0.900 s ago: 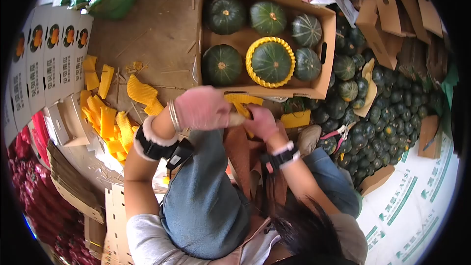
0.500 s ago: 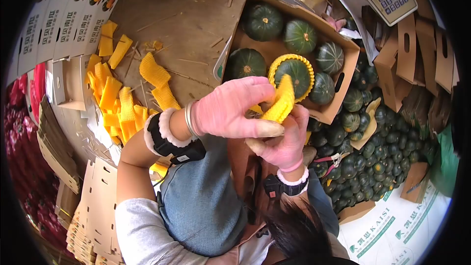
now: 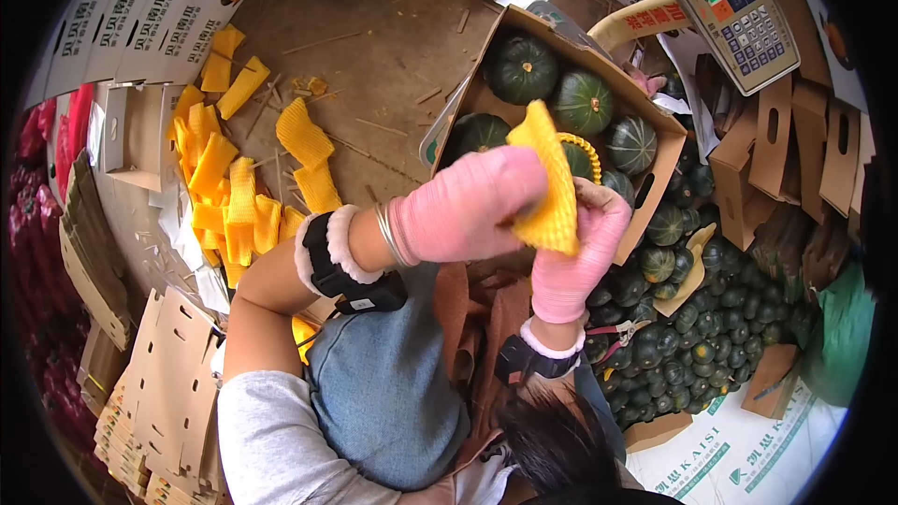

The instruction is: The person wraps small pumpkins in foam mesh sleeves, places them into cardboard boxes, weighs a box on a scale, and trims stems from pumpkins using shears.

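Observation:
My left hand (image 3: 472, 206), in a pink glove, closes on the left side of a yellow foam net sleeve (image 3: 550, 189). My right hand (image 3: 585, 248), gloved the same way, pinches the sleeve's lower right edge. Its mouth looks stretched wide, and some of my left fingers are hidden at or inside it. Just beyond both hands is a cardboard box (image 3: 647, 194) holding several dark green squashes (image 3: 522, 68). One squash in it wears a yellow foam net (image 3: 587, 148), partly covered by the sleeve I hold.
Loose yellow foam sleeves (image 3: 213, 168) lie piled at the left. Many small squashes (image 3: 711, 318) are heaped at the right, with pink-handled pruners (image 3: 617, 337) on them. A scale with a keypad (image 3: 739, 23) stands at the upper right. Flattened cartons (image 3: 173, 383) are stacked at the lower left.
Both hands have risen slightly with the foam sleeve, which now stands more upright and opened out. The view has shifted a little, and the netted squash is more covered.

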Demonstrator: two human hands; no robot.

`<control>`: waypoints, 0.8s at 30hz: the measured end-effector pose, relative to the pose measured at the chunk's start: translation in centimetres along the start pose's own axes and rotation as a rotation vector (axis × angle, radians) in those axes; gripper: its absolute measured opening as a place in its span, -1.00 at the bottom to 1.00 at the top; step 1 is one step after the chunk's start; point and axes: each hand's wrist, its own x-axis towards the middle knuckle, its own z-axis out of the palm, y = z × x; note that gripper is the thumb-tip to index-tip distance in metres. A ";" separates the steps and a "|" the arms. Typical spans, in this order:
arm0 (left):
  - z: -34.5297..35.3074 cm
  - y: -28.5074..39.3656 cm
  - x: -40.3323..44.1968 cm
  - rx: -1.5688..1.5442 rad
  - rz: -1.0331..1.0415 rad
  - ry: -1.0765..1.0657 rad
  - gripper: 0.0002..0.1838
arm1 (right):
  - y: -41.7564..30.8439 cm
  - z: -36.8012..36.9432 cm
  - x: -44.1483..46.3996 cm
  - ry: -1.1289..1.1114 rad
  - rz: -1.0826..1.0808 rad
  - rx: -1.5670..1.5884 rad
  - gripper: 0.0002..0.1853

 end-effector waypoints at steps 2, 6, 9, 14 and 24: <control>0.4 -0.3 -0.3 -0.039 -0.335 0.094 -0.75 | 0.5 0.3 0.1 0.043 -0.093 -0.055 -0.72; -2.4 -0.3 -1.4 -1.056 -0.561 -0.109 -0.79 | 0.9 -4.2 0.4 -0.277 0.254 0.122 -0.61; -5.0 1.7 -1.3 -1.127 -0.665 -0.302 -0.68 | 1.1 -7.2 -0.9 -0.412 0.576 1.024 -0.40; -3.1 -0.5 -1.1 -0.455 -0.080 -0.178 -0.71 | 0.1 -4.0 -1.4 -0.377 0.528 0.623 -0.68; -3.2 0.1 -0.5 -0.553 -0.038 -0.403 -0.69 | 0.0 -3.3 -0.4 -0.439 -0.067 -0.324 -0.76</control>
